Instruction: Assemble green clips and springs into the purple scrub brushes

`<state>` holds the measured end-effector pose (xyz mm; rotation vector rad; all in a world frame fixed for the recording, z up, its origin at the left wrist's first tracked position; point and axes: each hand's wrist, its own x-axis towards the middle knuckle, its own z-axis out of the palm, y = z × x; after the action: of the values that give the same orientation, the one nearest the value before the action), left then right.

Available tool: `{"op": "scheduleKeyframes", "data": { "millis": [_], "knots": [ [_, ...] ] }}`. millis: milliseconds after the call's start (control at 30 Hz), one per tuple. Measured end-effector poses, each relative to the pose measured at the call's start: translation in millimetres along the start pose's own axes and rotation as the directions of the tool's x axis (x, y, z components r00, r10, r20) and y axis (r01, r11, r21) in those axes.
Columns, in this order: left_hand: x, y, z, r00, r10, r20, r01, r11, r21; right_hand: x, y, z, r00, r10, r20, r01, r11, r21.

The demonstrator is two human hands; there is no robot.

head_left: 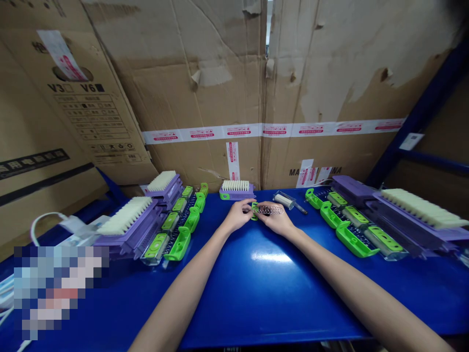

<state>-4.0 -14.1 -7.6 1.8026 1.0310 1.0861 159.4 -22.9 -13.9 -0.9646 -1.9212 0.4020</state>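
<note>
Near the middle of the blue table, my left hand (239,216) is closed on a small green plastic piece (254,217). My right hand (276,223) is closed too, its fingertips against the right side of that piece. A metal coil spring (271,209) sticks out to the right from my right fingers, lying over the hand. Just behind my hands stands a purple brush head (236,194) with cream bristles and a green end. To the right of my right hand lies a clear case (284,200) with a cream insert, beside a dark-tipped thin tool (301,209).
At left, purple brush heads (124,230) stand beside clear cases with green tops (170,221) and green handles (179,244). Similar purple parts (388,220) and green handles (348,238) are at right. Cardboard (205,98) walls the back; a white cable (36,222) lies left.
</note>
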Motion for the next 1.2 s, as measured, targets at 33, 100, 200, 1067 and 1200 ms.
{"op": "scheduleKeyframes", "data": {
  "millis": [33, 100, 200, 1067, 1200],
  "knots": [
    [-0.1, -0.1, 0.0, 1.0, 0.001, 0.002, -0.001, 1.0, -0.001, 0.0, -0.7, -0.5, 1.0, 0.002, 0.007, -0.002, 1.0, 0.004],
    [0.0, -0.7, 0.1, 1.0, -0.004, 0.005, 0.005, 1.0, -0.008, 0.1, -1.8, -2.3, 1.0, -0.018, 0.019, 0.017, 1.0, 0.02],
    [0.2, -1.8, 0.3, 1.0, -0.011, 0.006, 0.012, 1.0, -0.021, 0.2, -1.4, -6.3, 0.994, -0.091, 0.064, 0.089, 0.996, 0.029],
    [2.1, -3.6, 5.7, 1.0, -0.007, 0.028, 0.006, 0.999, 0.034, 1.8, 6.1, -1.5, 0.986, 0.161, 0.034, -0.165, 0.972, 0.169],
    [2.0, -4.0, 5.9, 0.999, -0.005, 0.033, 0.0, 0.991, 0.136, 3.0, 4.2, -2.1, 0.983, 0.18, 0.036, -0.183, 0.96, 0.213]
  ]
}}
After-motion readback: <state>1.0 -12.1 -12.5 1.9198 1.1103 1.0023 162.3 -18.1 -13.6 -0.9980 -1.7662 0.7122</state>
